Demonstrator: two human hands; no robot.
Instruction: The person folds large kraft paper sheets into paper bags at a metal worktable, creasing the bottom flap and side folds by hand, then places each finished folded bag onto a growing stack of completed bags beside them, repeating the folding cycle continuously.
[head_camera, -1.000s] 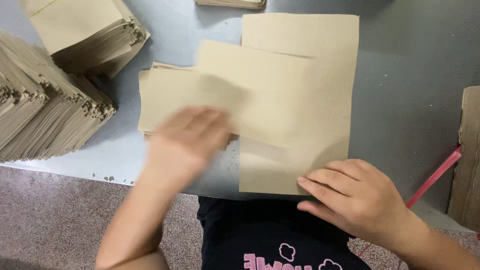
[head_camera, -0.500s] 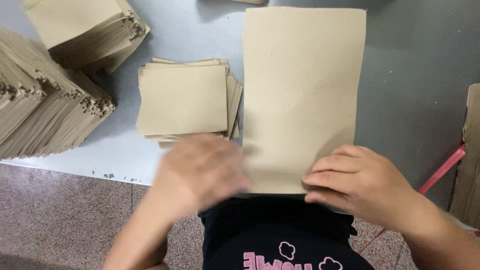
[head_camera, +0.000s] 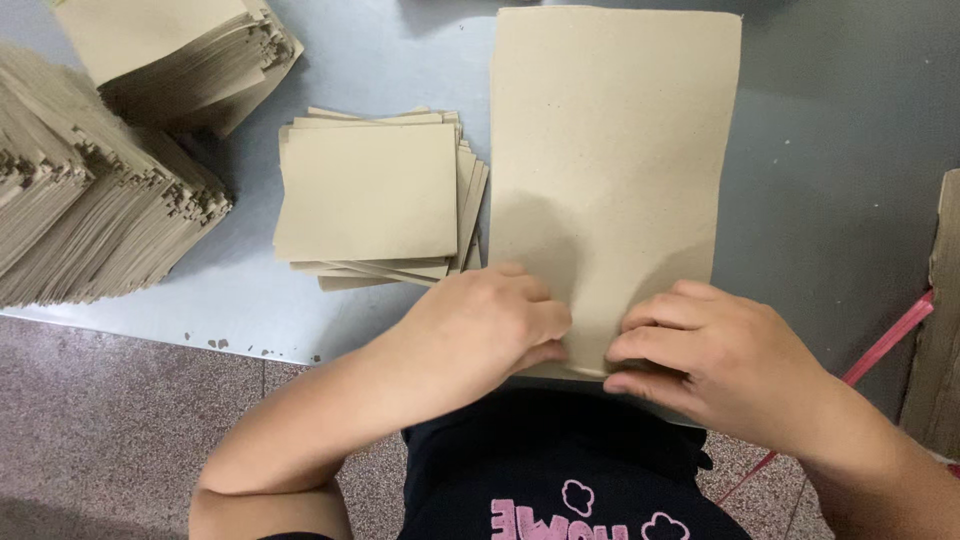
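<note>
Both hands, left (head_camera: 485, 325) and right (head_camera: 715, 350), pinch the near edge of the sheet (head_camera: 610, 160), fingers curled together, a folded stack (head_camera: 370, 195) just beyond the left fingers.

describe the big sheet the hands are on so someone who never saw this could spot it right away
On the grey table, look at the near edge, where the left hand and right hand press side by side. Under them lies the tall brown paper sheet, reaching away from the person. Unlike the small stack of brown pieces at its left and the thick piles further left, it is single, flat and far longer.
</note>
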